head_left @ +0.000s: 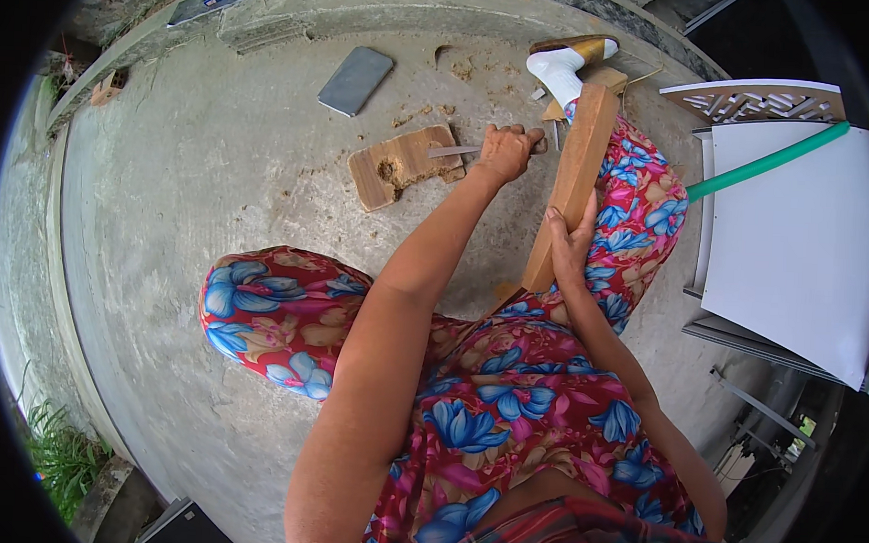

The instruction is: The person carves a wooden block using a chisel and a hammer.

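My left hand (509, 152) is closed round the handle of a chisel (455, 151), its flat metal blade pointing left. The blade's end lies over the right part of a brown wooden board (420, 151) on the floor. This board has a rough, ragged hollow in its near edge, with wood crumbs in it. In my right hand (571, 243) is a long, thick wooden block (582, 162), gripped near its lower end and tilted upward, beside my right leg. Its far end reaches toward my foot.
Wood chips (461, 69) are scattered on the concrete floor (189, 186). A dark grey flat slab (356, 80) lies beyond the board. To the right stand a white panel (789, 246), a green tube (773, 164) and a lattice-patterned piece (756, 101). A low ledge (386, 19) runs along the back.
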A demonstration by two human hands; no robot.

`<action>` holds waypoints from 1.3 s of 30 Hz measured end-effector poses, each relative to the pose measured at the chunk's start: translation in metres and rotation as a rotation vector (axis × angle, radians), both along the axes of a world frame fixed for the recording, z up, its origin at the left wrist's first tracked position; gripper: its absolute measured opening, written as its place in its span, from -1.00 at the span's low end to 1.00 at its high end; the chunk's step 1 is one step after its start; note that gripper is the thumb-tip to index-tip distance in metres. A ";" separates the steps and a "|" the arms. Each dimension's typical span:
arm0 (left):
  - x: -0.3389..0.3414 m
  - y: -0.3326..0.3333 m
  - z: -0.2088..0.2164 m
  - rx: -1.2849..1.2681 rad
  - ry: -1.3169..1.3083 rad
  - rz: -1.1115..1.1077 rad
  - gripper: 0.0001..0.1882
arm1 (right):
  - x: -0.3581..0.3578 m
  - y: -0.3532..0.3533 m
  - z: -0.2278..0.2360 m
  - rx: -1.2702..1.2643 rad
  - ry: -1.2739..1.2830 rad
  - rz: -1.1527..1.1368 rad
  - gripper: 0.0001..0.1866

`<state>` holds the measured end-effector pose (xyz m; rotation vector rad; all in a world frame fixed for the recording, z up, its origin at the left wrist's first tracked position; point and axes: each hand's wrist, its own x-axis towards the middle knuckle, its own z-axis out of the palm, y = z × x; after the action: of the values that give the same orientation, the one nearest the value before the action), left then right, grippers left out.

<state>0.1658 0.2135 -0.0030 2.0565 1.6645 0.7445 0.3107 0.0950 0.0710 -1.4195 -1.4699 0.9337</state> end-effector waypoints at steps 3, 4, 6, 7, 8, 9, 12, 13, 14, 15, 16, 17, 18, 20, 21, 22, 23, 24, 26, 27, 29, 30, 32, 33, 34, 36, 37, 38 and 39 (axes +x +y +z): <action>0.011 0.005 0.006 0.059 -0.010 0.010 -0.52 | 0.002 0.000 0.007 0.032 0.038 0.004 -0.16; 0.014 0.006 0.011 0.079 -0.028 0.003 -0.49 | 0.007 0.001 0.004 0.034 0.036 -0.002 -0.16; 0.014 0.005 0.015 0.077 -0.032 -0.014 -0.48 | 0.009 0.004 -0.001 0.087 -0.032 -0.012 -0.16; 0.013 0.005 0.015 0.075 -0.034 -0.025 -0.46 | 0.008 0.003 0.002 0.087 -0.031 -0.010 -0.16; 0.011 0.003 0.014 0.074 -0.033 -0.023 -0.46 | 0.007 0.001 0.006 0.045 0.011 -0.006 -0.16; 0.010 0.003 0.011 0.062 -0.047 -0.018 -0.46 | 0.004 0.000 0.012 0.005 0.052 -0.001 -0.16; 0.004 0.002 0.002 0.045 -0.062 -0.006 -0.44 | 0.006 0.001 0.007 0.041 0.032 0.000 -0.15; 0.003 0.002 0.000 0.038 -0.063 -0.001 -0.44 | 0.007 0.002 0.005 0.041 0.032 0.000 -0.15; 0.003 0.003 0.000 0.038 -0.063 0.000 -0.44 | 0.008 0.002 0.003 0.084 -0.005 -0.015 -0.15; 0.004 0.003 0.000 0.041 -0.071 -0.005 -0.45 | 0.009 0.001 0.001 0.128 -0.042 -0.033 -0.15; 0.004 0.003 0.000 0.045 -0.080 -0.009 -0.47 | 0.010 0.000 -0.003 0.128 -0.043 -0.034 -0.15; 0.004 0.003 0.001 0.046 -0.081 -0.010 -0.47 | 0.011 -0.001 -0.006 0.112 -0.044 -0.029 -0.15; 0.005 0.004 0.000 0.058 -0.067 -0.001 -0.51 | 0.012 -0.001 -0.010 0.098 -0.046 -0.026 -0.15; 0.005 0.003 -0.004 0.074 -0.055 0.004 -0.54 | 0.013 -0.001 -0.019 -0.029 -0.126 0.035 -0.19; 0.000 0.000 -0.009 0.049 -0.003 0.010 -0.61 | 0.010 0.001 -0.020 -0.161 -0.203 0.108 -0.22; -0.003 -0.001 -0.012 0.022 0.048 0.016 -0.66 | 0.010 0.001 -0.020 -0.159 -0.203 0.111 -0.22; -0.003 0.003 -0.014 0.022 0.049 0.020 -0.66 | 0.010 -0.002 -0.020 -0.179 -0.106 0.071 -0.19; -0.004 0.005 -0.015 0.031 0.040 0.020 -0.66 | 0.009 -0.004 -0.019 -0.205 -0.010 0.036 -0.16; -0.005 -0.001 -0.018 0.026 0.031 0.008 -0.66 | 0.004 -0.003 -0.003 -0.157 0.027 0.028 -0.17; -0.005 0.002 -0.014 0.017 0.000 0.001 -0.64 | 0.004 0.002 0.001 -0.050 0.005 0.015 -0.18; -0.002 0.004 -0.004 0.009 -0.031 -0.009 -0.62 | 0.016 0.010 -0.008 0.100 -0.065 -0.007 -0.19; 0.001 0.003 -0.002 0.019 -0.053 0.002 -0.59 | 0.013 0.009 -0.006 0.098 -0.064 -0.002 -0.19; 0.003 0.003 0.003 0.028 -0.074 0.020 -0.56 | 0.009 0.003 0.000 0.006 0.101 -0.031 -0.18; 0.008 0.005 0.009 0.038 -0.089 0.009 -0.53 | 0.013 0.004 -0.003 0.007 0.100 -0.036 -0.18; 0.011 0.005 0.014 0.049 -0.104 -0.002 -0.50 | 0.018 0.006 -0.008 0.028 0.045 -0.026 -0.18; 0.009 0.003 0.018 0.051 -0.114 -0.012 -0.50 | 0.020 0.006 -0.009 0.048 -0.009 -0.015 -0.17; 0.007 0.003 0.017 0.053 -0.122 -0.016 -0.49 | 0.017 0.004 -0.007 0.026 0.025 -0.015 -0.17; 0.006 0.002 0.016 0.053 -0.121 -0.014 -0.49 | 0.015 0.003 -0.004 0.003 0.060 -0.015 -0.17; 0.005 0.002 0.015 0.058 -0.134 -0.003 -0.51 | 0.013 0.003 -0.003 0.004 0.060 -0.014 -0.17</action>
<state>0.1707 0.2157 0.0118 1.9996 1.5838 0.9183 0.3239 0.0981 0.0681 -1.3855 -1.4146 0.9562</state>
